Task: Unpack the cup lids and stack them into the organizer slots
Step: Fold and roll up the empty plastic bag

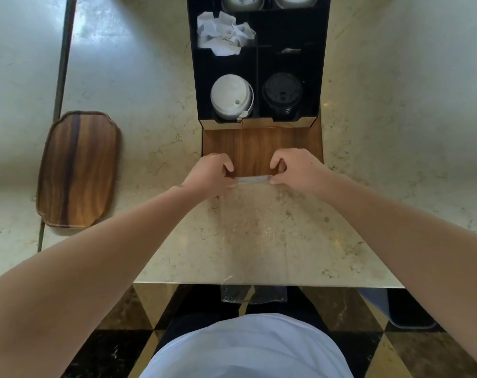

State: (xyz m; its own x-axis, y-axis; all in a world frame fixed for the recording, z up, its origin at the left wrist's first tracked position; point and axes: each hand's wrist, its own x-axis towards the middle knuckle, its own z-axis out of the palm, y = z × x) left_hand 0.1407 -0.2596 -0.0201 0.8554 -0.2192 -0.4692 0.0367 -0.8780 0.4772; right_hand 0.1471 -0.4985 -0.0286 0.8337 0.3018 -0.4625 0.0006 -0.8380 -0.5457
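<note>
- Clear plastic, the top edge of an empty-looking lid bag (252,241), is pinched between both hands: the left hand (211,173) has thumb and curled fingers closed on its left corner, the right hand (295,169) likewise on its right corner, and the rolled rim is stretched taut between them.
- From that rim the bag runs back toward the person, flat over the marble counter (155,148), with its far end hanging off the near edge above the floor; I can make out no lids inside it.
- Just beyond the hands stands the black organizer (324,64) on its wooden base. A stack of white lids (230,96) fills the near left slot, and a stack of black lids (282,94) the near right slot.
- Crumpled white paper (223,32) sits in a slot behind the white lids.
- A wooden tray (78,170) lies well apart to the left.
- Judged from this, the stacking looks done or nearly so, and the step in hand is dealing with the spent bag.
- The next move probably calls for gathering or folding the slippery film and setting it aside, without brushing the stacks.
</note>
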